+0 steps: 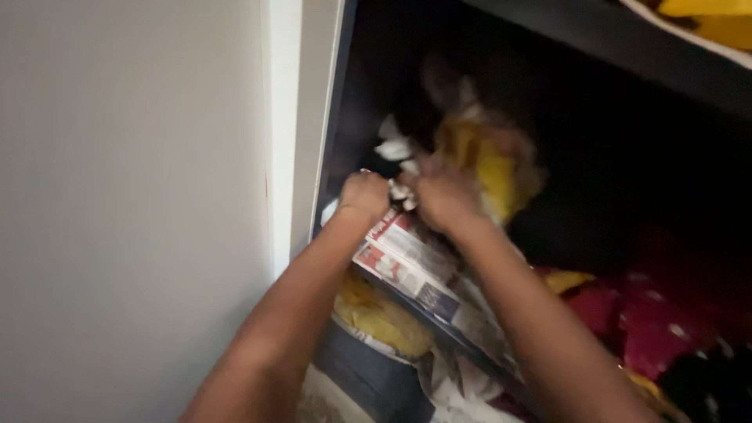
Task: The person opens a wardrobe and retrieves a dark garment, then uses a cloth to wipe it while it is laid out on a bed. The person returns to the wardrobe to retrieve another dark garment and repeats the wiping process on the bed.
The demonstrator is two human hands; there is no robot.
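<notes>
Nearest, yellow cloth bundled under the shelf edge. Above, newspaper sheet lining the dark shelf, crumpled at its far end. Left hand and right hand, each grip clamped on that crumpled paper. Beyond, blurred yellow fabric; red clothes off right.

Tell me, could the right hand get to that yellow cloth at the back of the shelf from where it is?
Probably yes. The right hand is already inside the dark shelf, right beside the yellow cloth, with nothing visible between them, though the picture is blurred and it also grips the newspaper.
</notes>
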